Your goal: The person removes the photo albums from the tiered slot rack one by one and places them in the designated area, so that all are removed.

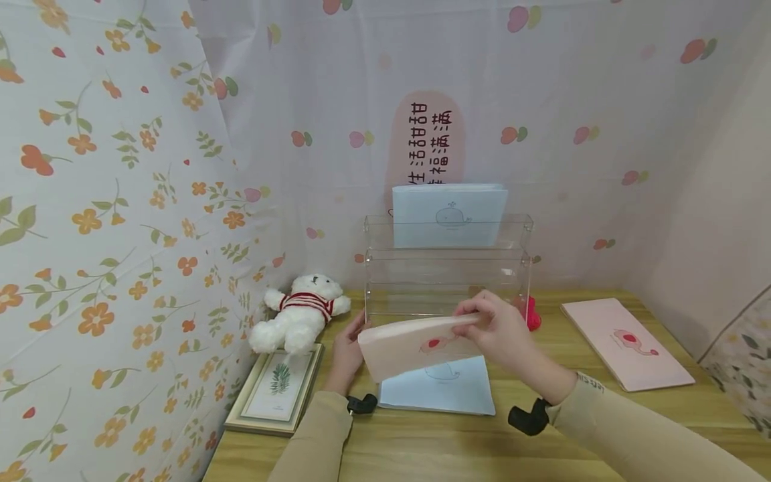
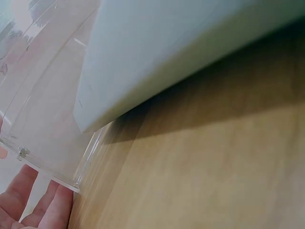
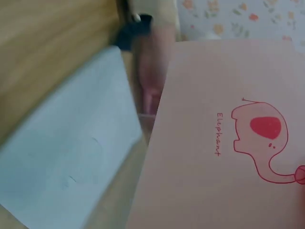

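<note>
From where I'm standing, the right hand (image 1: 496, 338) is holding a pink notebook (image 1: 394, 351) by its right end, the thumb and fingers (image 1: 474, 306) pinching the upper corner close together. The notebook is lying wholly to the left of that grip, its long axis running crosswise, roughly along the front of a clear rack (image 1: 415, 266), with the left end dipping slightly lower. Its elephant cover is facing the person, tilted rather than flat, and it is hanging in front of the rack's lower part, outside the tiers.

The left hand (image 1: 346, 355) is nearer the notebook's far end but isn't gripping it; its fingers (image 2: 55, 205) are reaching out fairly straight and touching the rack's left side. So the right hand alone is carrying the notebook, the left one resting just beyond its free end.

Underneath, a blue notebook (image 1: 436, 395) is lying flat on the worktop (image 1: 542, 448), partly hidden by the pink one; I cannot tell whether the two are touching. A second blue notebook (image 1: 415, 211) is standing upright in the rack's top tier, its long side running crosswise too, whale drawing facing out.
</note>
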Motion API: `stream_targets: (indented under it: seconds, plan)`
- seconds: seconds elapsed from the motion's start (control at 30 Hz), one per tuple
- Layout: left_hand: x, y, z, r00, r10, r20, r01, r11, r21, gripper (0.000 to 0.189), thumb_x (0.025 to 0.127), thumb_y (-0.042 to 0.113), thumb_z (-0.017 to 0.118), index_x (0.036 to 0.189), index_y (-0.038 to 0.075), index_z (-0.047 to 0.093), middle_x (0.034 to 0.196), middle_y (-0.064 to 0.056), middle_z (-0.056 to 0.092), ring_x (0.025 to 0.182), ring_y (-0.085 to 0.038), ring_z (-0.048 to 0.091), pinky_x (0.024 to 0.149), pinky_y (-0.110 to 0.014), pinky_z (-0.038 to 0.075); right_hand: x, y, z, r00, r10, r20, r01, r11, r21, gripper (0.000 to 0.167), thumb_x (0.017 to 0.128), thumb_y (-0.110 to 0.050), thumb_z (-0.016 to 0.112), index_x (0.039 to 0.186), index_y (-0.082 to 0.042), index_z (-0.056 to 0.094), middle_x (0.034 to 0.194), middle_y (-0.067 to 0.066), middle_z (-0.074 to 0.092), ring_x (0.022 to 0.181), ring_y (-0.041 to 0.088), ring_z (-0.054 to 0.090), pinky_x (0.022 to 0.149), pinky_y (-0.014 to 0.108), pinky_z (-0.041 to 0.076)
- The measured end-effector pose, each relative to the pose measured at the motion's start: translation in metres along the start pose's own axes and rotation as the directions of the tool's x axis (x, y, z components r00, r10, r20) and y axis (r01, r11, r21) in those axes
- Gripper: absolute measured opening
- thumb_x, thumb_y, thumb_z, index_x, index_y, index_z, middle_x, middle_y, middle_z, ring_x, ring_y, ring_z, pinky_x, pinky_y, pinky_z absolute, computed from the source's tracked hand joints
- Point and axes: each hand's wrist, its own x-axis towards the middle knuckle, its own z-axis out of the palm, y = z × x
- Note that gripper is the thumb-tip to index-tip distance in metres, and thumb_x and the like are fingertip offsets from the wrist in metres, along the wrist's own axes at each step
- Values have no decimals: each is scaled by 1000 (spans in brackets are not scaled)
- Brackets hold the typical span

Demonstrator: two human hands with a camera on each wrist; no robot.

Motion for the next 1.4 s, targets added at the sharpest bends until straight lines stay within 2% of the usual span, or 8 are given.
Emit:
stream_targets:
  seconds: [0.1,0.3,0.43,0.7,0.83,1.03,1.17,1.4]
  plan:
    - [0,3,-1,1000,13,5,-13,1000,-7,45,107,14,71,151,2,65,142,-29,71,122,-40,77,90,-28,64,-19,0,6,998,23,53,-24,999,21,22,84,-7,95,98,-15,81,95,-4,70,94,13,68,77,23,57]
    - [-1,5,-2,999,-46,5,46,999,-15,46,109,16,72,153,6,65,149,-20,70,133,-42,71,102,-37,61,-50,-1,17,980,104,169,-113,993,44,21,84,-14,95,95,-21,79,99,-8,72,98,8,65,85,26,54]
    - [0,1,-2,998,-67,-13,67,998,-7,45,108,15,73,152,8,66,148,-19,71,134,-42,71,106,-47,60,-65,3,22,958,159,239,-184,979,85,22,84,-11,95,94,-19,78,101,-5,74,96,6,63,86,25,53]
    - [0,1,-1,996,-91,-5,91,996,17,45,109,18,72,153,11,66,149,-16,71,135,-41,71,108,-52,60,-83,15,30,903,274,330,-328,937,118,22,85,-8,93,98,-13,76,97,1,73,87,10,60,72,23,52]
    - [0,2,-1,997,-83,-1,83,996,18,44,109,18,71,152,12,67,149,-16,71,135,-41,70,110,-53,59,-85,21,31,913,250,322,-294,951,95,22,85,-12,95,98,-16,77,95,-2,71,87,7,58,73,23,51]
    - [2,0,0,997,-76,7,76,997,2,46,108,19,73,153,10,66,149,-16,71,134,-40,71,109,-50,60,-81,34,27,926,35,376,-85,989,118,25,85,-19,96,100,-21,76,96,-8,70,89,0,57,77,22,54]
    - [3,0,0,998,-63,1,63,998,10,46,109,19,72,153,7,65,149,-17,71,132,-40,72,105,-45,61,-73,41,23,897,-75,437,18,991,133,29,84,-26,96,103,-24,75,93,-11,68,88,-2,56,75,23,54]
    - [-1,5,6,997,-61,-44,62,998,18,43,109,12,70,151,4,66,147,-22,70,130,-44,72,103,-44,61,-68,47,25,834,-61,549,17,996,84,32,83,-29,98,104,-27,74,91,-15,65,86,-2,54,73,22,51]
